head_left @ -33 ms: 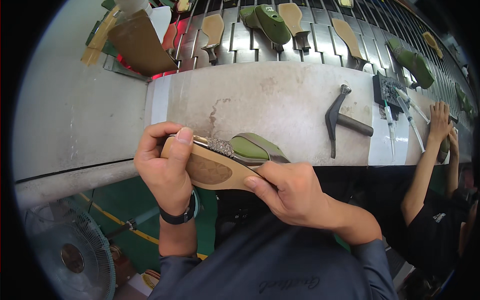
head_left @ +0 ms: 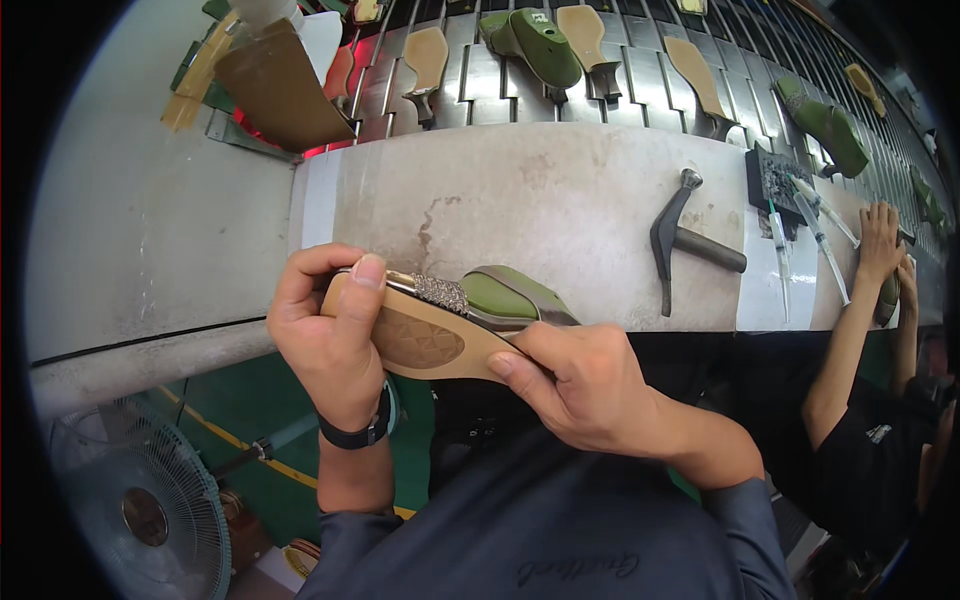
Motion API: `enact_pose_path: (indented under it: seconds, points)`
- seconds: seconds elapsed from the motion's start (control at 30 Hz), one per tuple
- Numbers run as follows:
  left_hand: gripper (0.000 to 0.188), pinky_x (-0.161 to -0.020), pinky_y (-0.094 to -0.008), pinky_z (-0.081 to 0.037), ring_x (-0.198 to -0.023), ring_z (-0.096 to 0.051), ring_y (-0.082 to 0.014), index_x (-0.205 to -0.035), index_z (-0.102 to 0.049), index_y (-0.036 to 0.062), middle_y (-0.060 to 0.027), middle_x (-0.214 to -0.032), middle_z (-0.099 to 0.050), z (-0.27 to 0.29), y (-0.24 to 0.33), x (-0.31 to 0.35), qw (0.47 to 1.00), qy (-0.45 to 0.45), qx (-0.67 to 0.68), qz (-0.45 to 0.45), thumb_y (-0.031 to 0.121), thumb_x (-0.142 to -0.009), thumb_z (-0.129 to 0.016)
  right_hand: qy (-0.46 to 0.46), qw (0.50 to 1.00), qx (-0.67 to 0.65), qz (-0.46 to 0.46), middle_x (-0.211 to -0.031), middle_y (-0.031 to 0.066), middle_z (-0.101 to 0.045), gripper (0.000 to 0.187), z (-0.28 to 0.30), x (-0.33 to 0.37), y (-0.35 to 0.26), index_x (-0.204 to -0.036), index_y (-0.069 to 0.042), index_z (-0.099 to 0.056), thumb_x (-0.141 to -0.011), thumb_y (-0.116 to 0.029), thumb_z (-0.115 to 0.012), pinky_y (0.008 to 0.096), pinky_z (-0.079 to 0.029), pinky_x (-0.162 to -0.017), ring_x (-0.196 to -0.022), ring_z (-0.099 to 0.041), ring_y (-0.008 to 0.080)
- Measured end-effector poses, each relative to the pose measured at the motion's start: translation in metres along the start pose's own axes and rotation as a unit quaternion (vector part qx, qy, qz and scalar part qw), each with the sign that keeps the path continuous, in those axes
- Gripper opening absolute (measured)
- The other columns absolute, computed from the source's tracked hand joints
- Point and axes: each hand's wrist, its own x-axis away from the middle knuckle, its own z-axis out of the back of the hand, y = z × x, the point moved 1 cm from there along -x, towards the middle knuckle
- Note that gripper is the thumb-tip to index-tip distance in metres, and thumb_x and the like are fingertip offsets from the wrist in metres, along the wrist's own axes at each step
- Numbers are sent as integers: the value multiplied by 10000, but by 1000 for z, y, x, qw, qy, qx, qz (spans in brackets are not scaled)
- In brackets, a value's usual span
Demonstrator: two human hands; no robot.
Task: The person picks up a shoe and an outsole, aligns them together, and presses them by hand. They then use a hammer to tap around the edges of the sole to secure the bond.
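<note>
Above the near edge of the bench I hold a sandal (head_left: pixel 418 342), its tan outsole turned toward me and a patterned oval on the forefoot. My left hand (head_left: pixel 335 315) is closed on the toe end, thumb pressed over the sole. At the narrower end my right hand (head_left: pixel 580 385) grips the sandal, thumb against the sole edge. A glittery strap (head_left: pixel 440 292) runs across the forefoot. Behind the sole a green shoe last (head_left: pixel 500 293) shows, with a grey-brown band over it. My right fingers hide the heel end.
A hammer (head_left: pixel 705 248) lies right of the sandal on the pale bench (head_left: pixel 540 190). Past it are a black block (head_left: pixel 780 180) and several syringes (head_left: pixel 822 235). Soles and green lasts sit on the metal conveyor (head_left: pixel 640 100). A co-worker's hands (head_left: pixel 880 245) work at far right; a fan (head_left: pixel 145 510) stands lower left.
</note>
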Motion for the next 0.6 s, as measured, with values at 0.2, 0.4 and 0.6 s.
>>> enact_pose_path:
  seconds: [0.2, 0.4, 0.6]
  points:
    - [142, -746, -222, -484, -797, -605, -55, -1031, -680, 5, -4, -915, -671, -3, 5, 2, 1000, -5, 12, -5, 33, -932, -777, 2, 1000, 5, -24, -627, 122, -591, 197, 9, -3, -4, -863, -17, -695, -956, -170, -777, 376, -458, -483, -499, -571, 289]
    - [189, -781, -252, -504, -837, -628, -115, -1037, -672, -7, -56, -942, -658, -26, 34, 6, 994, -87, 13, -65, 46, -904, -795, 97, 976, 167, 104, -879, 145, -718, 419, 51, -20, -28, -1059, -39, -697, -759, -238, -911, 393, -542, -619, -684, -693, 297]
    - [520, -1033, -382, -468, -1123, -613, -249, -1207, -610, -69, -169, -1162, -643, -73, 6, -8, 928, -203, 285, -124, 433, -1071, -599, 1, 997, 10, -70, -829, 137, -748, 583, 93, -30, -38, -1268, 34, -622, -876, -344, -830, 377, -609, -694, -777, -775, 258]
